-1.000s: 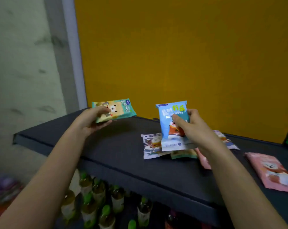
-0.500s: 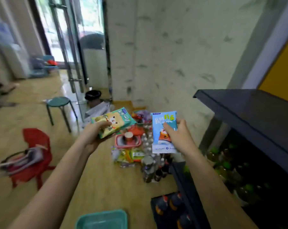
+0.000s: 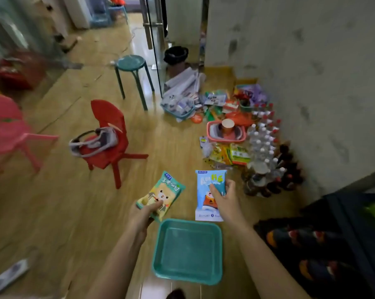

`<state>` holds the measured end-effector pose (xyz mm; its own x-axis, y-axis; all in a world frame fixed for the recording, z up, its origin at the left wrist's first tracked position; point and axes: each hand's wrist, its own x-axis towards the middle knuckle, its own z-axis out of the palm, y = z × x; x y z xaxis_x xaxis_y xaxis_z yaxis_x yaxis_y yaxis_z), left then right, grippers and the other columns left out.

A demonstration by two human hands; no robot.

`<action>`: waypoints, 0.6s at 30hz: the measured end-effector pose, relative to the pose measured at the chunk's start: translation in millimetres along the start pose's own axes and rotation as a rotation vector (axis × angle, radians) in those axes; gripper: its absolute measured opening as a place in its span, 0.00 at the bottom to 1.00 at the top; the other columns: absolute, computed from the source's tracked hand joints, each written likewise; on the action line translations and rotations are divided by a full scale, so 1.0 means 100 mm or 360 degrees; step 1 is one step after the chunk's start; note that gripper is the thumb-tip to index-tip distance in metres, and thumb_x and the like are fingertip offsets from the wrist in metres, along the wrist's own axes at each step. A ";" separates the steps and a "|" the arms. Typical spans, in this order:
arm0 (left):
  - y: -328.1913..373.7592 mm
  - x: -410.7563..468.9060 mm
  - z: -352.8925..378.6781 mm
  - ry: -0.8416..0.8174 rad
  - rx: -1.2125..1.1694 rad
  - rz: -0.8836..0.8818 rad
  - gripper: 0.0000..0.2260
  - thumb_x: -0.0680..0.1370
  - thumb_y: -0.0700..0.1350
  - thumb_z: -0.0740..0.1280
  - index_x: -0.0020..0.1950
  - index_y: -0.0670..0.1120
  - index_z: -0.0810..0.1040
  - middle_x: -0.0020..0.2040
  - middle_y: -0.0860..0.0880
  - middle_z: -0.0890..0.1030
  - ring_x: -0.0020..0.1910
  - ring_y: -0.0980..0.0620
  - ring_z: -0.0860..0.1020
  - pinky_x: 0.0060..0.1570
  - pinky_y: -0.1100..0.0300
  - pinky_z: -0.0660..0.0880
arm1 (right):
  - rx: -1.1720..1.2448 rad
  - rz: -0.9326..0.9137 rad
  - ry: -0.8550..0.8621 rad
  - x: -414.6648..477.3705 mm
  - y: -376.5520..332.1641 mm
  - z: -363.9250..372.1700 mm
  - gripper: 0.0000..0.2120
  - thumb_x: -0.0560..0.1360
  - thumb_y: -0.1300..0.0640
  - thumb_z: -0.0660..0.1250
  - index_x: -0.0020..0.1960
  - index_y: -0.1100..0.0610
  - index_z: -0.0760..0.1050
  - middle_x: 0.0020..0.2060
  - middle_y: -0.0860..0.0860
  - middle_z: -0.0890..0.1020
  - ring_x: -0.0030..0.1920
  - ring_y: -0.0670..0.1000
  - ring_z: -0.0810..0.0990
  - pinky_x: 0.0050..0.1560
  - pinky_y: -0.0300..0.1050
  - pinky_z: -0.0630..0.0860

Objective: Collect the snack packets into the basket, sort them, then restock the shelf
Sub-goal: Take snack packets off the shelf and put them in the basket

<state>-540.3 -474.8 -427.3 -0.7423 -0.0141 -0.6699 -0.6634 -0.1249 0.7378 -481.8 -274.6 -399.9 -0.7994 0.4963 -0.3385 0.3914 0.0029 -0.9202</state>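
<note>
Both hands loaded, clear of each other. L hand [image 3: 149,212] pinches the low end of the green bear packet [image 3: 164,192], thumb on the printed face, pkt angled up and away. R hand [image 3: 225,201] grips the blue packet [image 3: 205,198] mid-body at its right edge, thumb on the front, pkt roughly upright. Both pkts are in the air, over the wood floor [image 3: 53,212], just past the far rim of the teal basket [image 3: 188,222]. Basket sits on the floor under the forearms, nothing in it that I can see.

Handling, my read:
- Light. Each one hangs from a pinch w/o sagging much.
- Soft film pouch, prob air-puffed. Flexes, no stiffness to lever against.
- Glossy film = slippery. A pinch on the flat face can slide.
- Contents likely crushable, so no hard squeeze mid-body.

Where to hold: crimped end seal or side edge, thumb on one face and fingers behind. The L grip is closer to that. The R grip sits on the belly, fine for a short carry if kept gentle.

Basket is close below, so a low release should do; pkts won't bounce far.
</note>
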 end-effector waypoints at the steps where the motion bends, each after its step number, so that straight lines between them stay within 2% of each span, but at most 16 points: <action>1: -0.18 0.17 -0.05 0.0020 -0.0011 -0.0038 0.14 0.69 0.31 0.71 0.51 0.42 0.72 0.40 0.44 0.80 0.28 0.54 0.80 0.27 0.63 0.77 | -0.0004 0.0034 -0.0011 0.10 0.25 0.12 0.11 0.77 0.62 0.64 0.55 0.57 0.64 0.44 0.50 0.76 0.38 0.40 0.75 0.32 0.26 0.71; 3: -0.61 0.53 -0.16 0.0053 -0.0016 -0.0107 0.18 0.69 0.31 0.71 0.56 0.40 0.71 0.41 0.43 0.80 0.32 0.51 0.79 0.28 0.63 0.77 | -0.0006 0.0095 -0.0028 0.29 0.79 0.36 0.11 0.77 0.61 0.64 0.56 0.57 0.64 0.45 0.50 0.76 0.39 0.40 0.76 0.34 0.29 0.72; 5: -1.08 0.92 -0.28 0.0062 0.0004 -0.0169 0.18 0.69 0.31 0.70 0.57 0.39 0.72 0.40 0.43 0.81 0.32 0.50 0.79 0.29 0.62 0.77 | -0.0001 0.0154 -0.0039 0.48 1.38 0.60 0.12 0.77 0.60 0.64 0.56 0.57 0.64 0.46 0.48 0.76 0.40 0.40 0.76 0.34 0.30 0.73; 9: -2.14 1.74 -0.52 0.0066 0.0068 -0.0218 0.09 0.70 0.29 0.69 0.46 0.39 0.73 0.28 0.47 0.83 0.24 0.54 0.80 0.23 0.65 0.75 | 0.0068 0.0300 -0.0011 0.80 2.74 1.09 0.11 0.77 0.61 0.64 0.56 0.56 0.64 0.43 0.46 0.77 0.39 0.41 0.77 0.32 0.29 0.73; 12: -2.98 2.41 -0.68 0.0126 0.0089 -0.0258 0.12 0.70 0.29 0.69 0.41 0.44 0.71 0.24 0.49 0.81 0.22 0.55 0.79 0.21 0.66 0.74 | 0.0016 0.0387 -0.0029 1.03 3.82 1.39 0.11 0.77 0.61 0.64 0.57 0.58 0.66 0.45 0.49 0.77 0.39 0.41 0.77 0.33 0.31 0.73; 15: -3.78 3.09 -0.81 0.0138 0.0131 -0.0295 0.14 0.69 0.32 0.73 0.50 0.41 0.72 0.36 0.43 0.82 0.30 0.48 0.80 0.30 0.60 0.76 | -0.0029 0.0411 -0.0063 1.30 4.81 1.62 0.11 0.77 0.61 0.64 0.56 0.57 0.65 0.49 0.51 0.76 0.42 0.44 0.77 0.38 0.33 0.73; 16: -4.00 3.30 -0.84 0.0122 0.0150 -0.0294 0.16 0.68 0.33 0.73 0.52 0.40 0.72 0.40 0.41 0.81 0.33 0.46 0.79 0.31 0.59 0.76 | -0.0039 0.0415 -0.0066 1.38 5.09 1.68 0.11 0.77 0.60 0.64 0.56 0.56 0.65 0.50 0.52 0.75 0.44 0.47 0.77 0.40 0.37 0.73; 18: -4.39 3.66 -0.88 0.0138 0.0174 -0.0285 0.15 0.68 0.33 0.73 0.50 0.40 0.72 0.40 0.41 0.79 0.34 0.47 0.77 0.28 0.62 0.76 | -0.0074 0.0442 -0.0084 1.55 5.57 1.78 0.11 0.77 0.60 0.64 0.57 0.56 0.65 0.50 0.52 0.75 0.47 0.51 0.76 0.47 0.46 0.75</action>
<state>-512.6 -512.3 -1003.8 -0.6039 -0.0868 -0.7923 -0.7937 -0.0249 0.6078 -468.4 -350.5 -999.9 -0.6808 0.4380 -0.5871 0.6182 -0.0865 -0.7813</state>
